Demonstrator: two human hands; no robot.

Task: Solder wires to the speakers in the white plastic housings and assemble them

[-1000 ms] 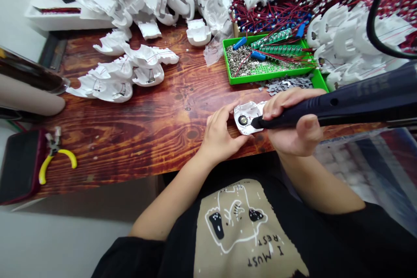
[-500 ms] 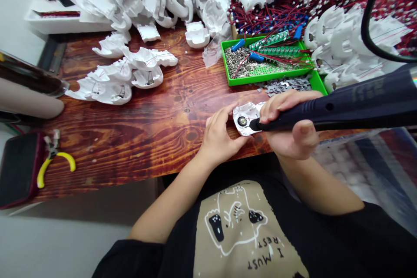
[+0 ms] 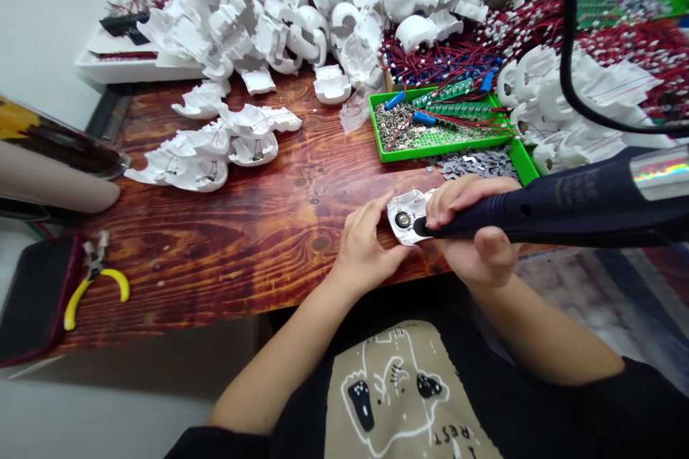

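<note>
My left hand (image 3: pixel 367 242) grips the near and far edges of a white plastic shell (image 3: pixel 401 232) on the table, thumb at its near side. Inside the shell sits a round dark part with a metallic centre (image 3: pixel 403 219). Wrapped around the front of a dark electric screwdriver (image 3: pixel 543 212) is my right hand (image 3: pixel 476 233). The screwdriver lies almost level, and its black tip meets the shell beside the round part. What lies right under the tip is hidden. My right fingers cover the far end of the shell.
A green tray (image 3: pixel 425 153) holds screws, blue cylinders and green strips. Grey metal pieces (image 3: pixel 476 163) lie before it. White shells (image 3: pixel 199 158) stand at the left, with a larger pile (image 3: pixel 291 21) behind. Yellow-handled pliers (image 3: pixel 95 280) and a phone (image 3: pixel 35 294) lie far left. A black cable (image 3: pixel 568 50) hangs at right.
The whole scene sits lower in the picture as the head view shifts upward. Both hands keep their hold, and the screwdriver stays against the shell, its rear end a little lower in view.
</note>
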